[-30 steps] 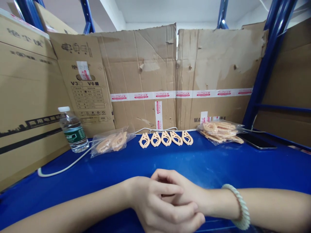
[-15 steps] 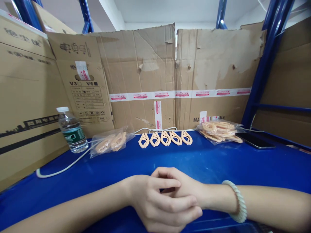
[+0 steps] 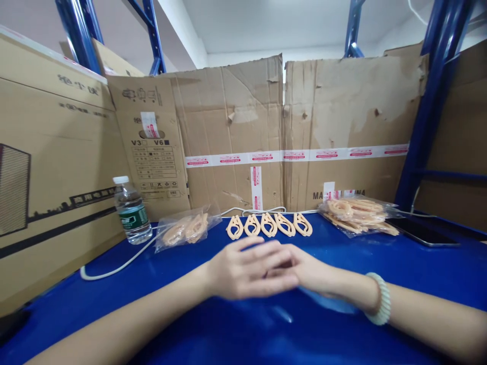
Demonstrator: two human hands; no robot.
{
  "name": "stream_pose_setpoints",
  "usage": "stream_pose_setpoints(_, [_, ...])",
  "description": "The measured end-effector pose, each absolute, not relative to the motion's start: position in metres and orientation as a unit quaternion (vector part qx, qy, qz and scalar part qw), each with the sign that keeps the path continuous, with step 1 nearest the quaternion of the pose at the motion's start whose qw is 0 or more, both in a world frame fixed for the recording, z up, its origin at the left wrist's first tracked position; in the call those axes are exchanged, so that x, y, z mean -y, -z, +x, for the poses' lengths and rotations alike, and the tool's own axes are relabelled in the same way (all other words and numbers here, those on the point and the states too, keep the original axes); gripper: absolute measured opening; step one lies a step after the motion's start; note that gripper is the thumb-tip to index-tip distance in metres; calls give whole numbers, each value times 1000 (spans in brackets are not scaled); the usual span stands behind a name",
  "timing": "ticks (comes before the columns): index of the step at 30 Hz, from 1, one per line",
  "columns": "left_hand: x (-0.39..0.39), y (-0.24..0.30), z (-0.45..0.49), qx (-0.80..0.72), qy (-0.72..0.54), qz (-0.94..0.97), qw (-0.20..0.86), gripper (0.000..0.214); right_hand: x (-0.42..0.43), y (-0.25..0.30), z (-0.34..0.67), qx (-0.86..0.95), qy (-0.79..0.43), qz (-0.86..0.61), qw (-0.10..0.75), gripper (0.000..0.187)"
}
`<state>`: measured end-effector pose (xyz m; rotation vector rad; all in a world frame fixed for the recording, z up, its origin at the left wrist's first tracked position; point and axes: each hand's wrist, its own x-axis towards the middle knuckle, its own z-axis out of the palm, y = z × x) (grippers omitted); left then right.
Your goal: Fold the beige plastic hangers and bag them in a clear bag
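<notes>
My left hand (image 3: 243, 268) has its fingers stretched out and lies across my right hand (image 3: 310, 268), above the blue tabletop. Most of the right hand's fingers are hidden behind the left ones. No object shows in either hand. Just beyond them is a row of several peach plastic pieces, which look like folded travel hangers (image 3: 269, 225). A clear bag (image 3: 196, 229) with more such pieces lies to the left. A larger bagged pile (image 3: 355, 213) sits to the right.
A water bottle (image 3: 131, 213) stands at the left beside a white cable (image 3: 110, 276). A black phone (image 3: 424, 232) lies at the far right. Cardboard panels (image 3: 232, 132) close off the back, a large box (image 3: 57, 167) the left. Blue rack posts (image 3: 437, 101) rise behind.
Both hands have moved up and away from me, towards the row. The left fingers have straightened from a loose clasp. The whole view has shifted, so things sit further right and slightly lower.
</notes>
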<state>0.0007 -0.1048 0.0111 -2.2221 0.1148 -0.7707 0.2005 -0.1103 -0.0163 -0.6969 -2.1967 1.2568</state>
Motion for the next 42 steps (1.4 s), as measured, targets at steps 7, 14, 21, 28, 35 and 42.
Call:
stream_pose_setpoints(7, [53, -16, -45, 422, 261, -785, 370, 47, 68, -6, 241, 616, -540, -402, 410, 37])
stream_pose_setpoints(14, [36, -4, -60, 520, 199, -755, 347, 29, 48, 0, 279, 653, -432, -439, 442, 34])
stream_pose_setpoints(21, [45, -5, -49, 460, 188, -801, 334, 24, 30, 3, 305, 590, -429, -470, 496, 36])
stream_pose_setpoints(28, [100, -2, -3, 0, 225, -940, 257, 22, 38, -8, 300, 583, -412, -431, 552, 28])
stream_pose_setpoints(35, [122, 3, 8, -13, 222, -965, 142, 20, 56, -8, 282, 726, -278, -406, 481, 30])
stream_pose_setpoints(42, [117, -2, 6, 131, 423, -895, -54, 16, 60, 14, 262, 723, -242, -473, 442, 47])
